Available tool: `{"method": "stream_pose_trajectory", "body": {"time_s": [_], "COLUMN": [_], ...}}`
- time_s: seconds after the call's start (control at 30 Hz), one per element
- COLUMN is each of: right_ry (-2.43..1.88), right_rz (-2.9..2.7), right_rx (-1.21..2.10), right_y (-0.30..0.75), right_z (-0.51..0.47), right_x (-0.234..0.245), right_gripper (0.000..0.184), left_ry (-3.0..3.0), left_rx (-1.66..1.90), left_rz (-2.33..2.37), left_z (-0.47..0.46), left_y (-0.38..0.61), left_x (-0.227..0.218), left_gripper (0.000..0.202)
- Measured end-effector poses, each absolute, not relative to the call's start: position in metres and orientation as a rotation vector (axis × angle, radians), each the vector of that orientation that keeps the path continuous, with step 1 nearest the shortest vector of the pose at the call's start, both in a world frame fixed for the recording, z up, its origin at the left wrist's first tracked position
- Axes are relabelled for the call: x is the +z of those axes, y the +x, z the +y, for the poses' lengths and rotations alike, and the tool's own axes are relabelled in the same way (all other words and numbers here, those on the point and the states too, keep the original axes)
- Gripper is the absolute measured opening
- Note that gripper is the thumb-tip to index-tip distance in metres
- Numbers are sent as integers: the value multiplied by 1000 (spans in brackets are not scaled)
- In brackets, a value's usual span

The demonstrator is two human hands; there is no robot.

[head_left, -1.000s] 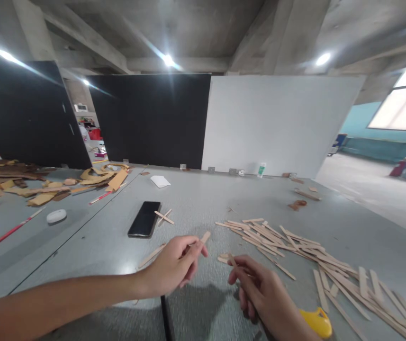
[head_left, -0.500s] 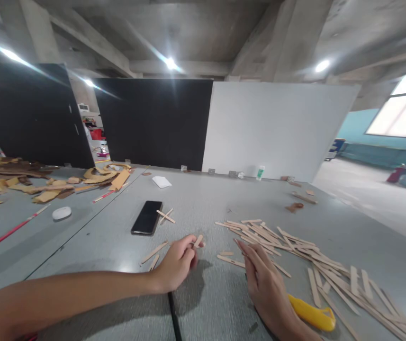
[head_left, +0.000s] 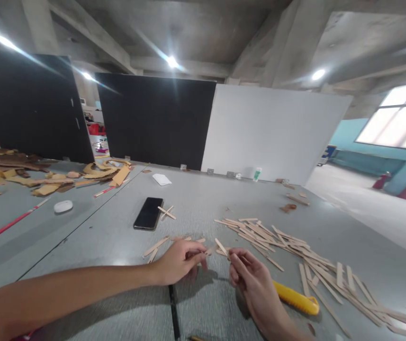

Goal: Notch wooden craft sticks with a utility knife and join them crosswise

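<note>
My left hand (head_left: 178, 261) hovers low over the grey table (head_left: 203, 199), its fingertips pinched on a short wooden stick (head_left: 207, 252). Close to its right, my right hand (head_left: 254, 282) is closed on another flat wooden stick (head_left: 221, 246) that points up and to the left. The two hands are a few centimetres apart. A wide scatter of wooden sticks (head_left: 295, 253) lies to the right. A few more loose sticks (head_left: 156, 247) rest on the table just left of my left hand.
A yellow utility knife (head_left: 295, 298) lies right of my right hand. A black phone (head_left: 148, 213) with two crossed sticks (head_left: 167, 212) beside it lies further back. Cardboard scraps (head_left: 39, 177), a white mouse (head_left: 63, 206) and a red-white rod (head_left: 11, 222) are on the left.
My right hand lifted off the table and took up a stick. My left hand drew slightly nearer to it, still pinching its short stick. The camera tilted a little.
</note>
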State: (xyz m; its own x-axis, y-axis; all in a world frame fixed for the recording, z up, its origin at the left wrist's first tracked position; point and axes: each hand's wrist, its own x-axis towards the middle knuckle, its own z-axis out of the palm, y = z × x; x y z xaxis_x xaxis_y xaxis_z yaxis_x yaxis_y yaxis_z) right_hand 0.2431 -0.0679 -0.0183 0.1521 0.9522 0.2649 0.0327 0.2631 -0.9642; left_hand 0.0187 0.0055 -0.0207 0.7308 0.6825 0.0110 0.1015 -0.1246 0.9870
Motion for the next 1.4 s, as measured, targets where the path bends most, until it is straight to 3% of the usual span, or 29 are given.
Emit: {"method": "stream_pose_trajectory", "body": {"time_s": [0.27, 0.77, 1.0, 1.2, 1.4], "right_ry": [-974, -985, -1044, -1104, -1198], "right_rz": [-1085, -1148, -1324, -1347, -1205], "right_rx": [1109, 1211, 1218, 1123, 968], "right_y": [244, 237, 226, 224, 232], "right_z": [-65, -69, -80, -82, -77], "right_x": [-23, -19, 4, 9, 0], "right_gripper": [17, 21, 35, 47, 46], "left_ry": [1734, 1711, 1573, 1486, 1383], "left_rx": [501, 542, 587, 604, 637], "left_rz": [684, 587, 466, 500, 595], "left_z": [6, 7, -5, -3, 1], "left_y": [19, 17, 23, 27, 29], "left_x": [-16, -13, -9, -17, -21], "left_gripper": [36, 34, 55, 34, 33]}}
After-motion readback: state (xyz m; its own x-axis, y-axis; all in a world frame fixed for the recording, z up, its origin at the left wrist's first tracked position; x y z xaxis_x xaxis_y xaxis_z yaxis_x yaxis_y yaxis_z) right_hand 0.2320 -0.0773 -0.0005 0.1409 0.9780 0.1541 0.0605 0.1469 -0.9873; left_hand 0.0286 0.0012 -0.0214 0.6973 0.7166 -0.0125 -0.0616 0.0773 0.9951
